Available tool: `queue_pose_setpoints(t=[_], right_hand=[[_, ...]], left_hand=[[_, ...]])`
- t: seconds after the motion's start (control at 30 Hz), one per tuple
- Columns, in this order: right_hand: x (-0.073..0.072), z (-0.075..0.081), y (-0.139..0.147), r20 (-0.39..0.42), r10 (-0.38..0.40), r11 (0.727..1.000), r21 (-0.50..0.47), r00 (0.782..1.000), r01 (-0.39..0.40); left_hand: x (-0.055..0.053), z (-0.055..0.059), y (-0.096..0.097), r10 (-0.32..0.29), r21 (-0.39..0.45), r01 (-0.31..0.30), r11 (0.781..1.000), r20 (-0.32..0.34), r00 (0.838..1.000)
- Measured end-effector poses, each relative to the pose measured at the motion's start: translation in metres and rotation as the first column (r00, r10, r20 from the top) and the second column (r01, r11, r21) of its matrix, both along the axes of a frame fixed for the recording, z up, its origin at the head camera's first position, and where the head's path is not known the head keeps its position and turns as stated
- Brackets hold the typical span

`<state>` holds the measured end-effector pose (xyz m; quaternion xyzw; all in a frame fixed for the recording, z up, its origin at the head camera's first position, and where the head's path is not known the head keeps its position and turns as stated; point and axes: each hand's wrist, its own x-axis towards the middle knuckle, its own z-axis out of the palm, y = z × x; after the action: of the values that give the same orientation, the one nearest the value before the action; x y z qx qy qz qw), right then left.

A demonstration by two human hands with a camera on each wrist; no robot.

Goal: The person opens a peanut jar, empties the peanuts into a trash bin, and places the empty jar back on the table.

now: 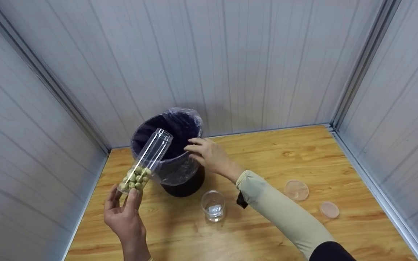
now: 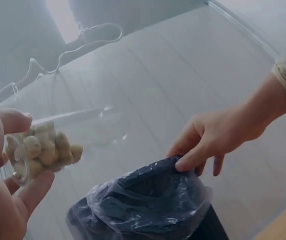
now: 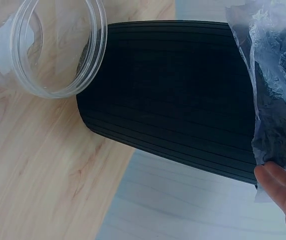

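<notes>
My left hand (image 1: 127, 214) grips the base of a tall clear plastic jar (image 1: 154, 148), tilted with its uncapped mouth up over a black trash bin (image 1: 185, 185). Several round pale-green pieces, like coated nuts (image 1: 136, 177), lie in the jar's lower end. My right hand (image 1: 210, 156) is at the bin's right rim, its thumb and fingers on either side of the edge in the left wrist view. A thin clear bag (image 2: 132, 205) lines the bin and folds over its rim; the right wrist view shows fingertips (image 3: 273, 180) against this bag.
A short clear plastic jar (image 1: 213, 206) with a small white packet inside stands in front of the bin. Two round translucent lids (image 1: 296, 190) lie at the right on the wooden surface (image 1: 267, 152). Pale panel walls (image 1: 230, 65) enclose the back and sides.
</notes>
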<state>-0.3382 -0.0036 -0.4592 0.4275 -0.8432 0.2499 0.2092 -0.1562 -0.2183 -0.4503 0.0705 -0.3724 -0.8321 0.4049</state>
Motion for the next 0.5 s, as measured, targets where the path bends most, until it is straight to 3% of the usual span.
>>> queue_pose_setpoints(t=[0.27, 0.5], right_hand=[[0.002, 0.001, -0.001, 0.010, -0.002, 1.000, -0.024, 1.000, 0.002], [0.002, 0.003, 0.000, 0.016, -0.013, 1.000, -0.024, 1.000, 0.013]], left_hand=[[0.000, 0.017, -0.008, 0.055, -0.134, -0.031, 0.991, 0.182, 0.982], [-0.003, 0.026, -0.012, 0.176, -0.319, -0.087, 0.944, 0.262, 0.949]])
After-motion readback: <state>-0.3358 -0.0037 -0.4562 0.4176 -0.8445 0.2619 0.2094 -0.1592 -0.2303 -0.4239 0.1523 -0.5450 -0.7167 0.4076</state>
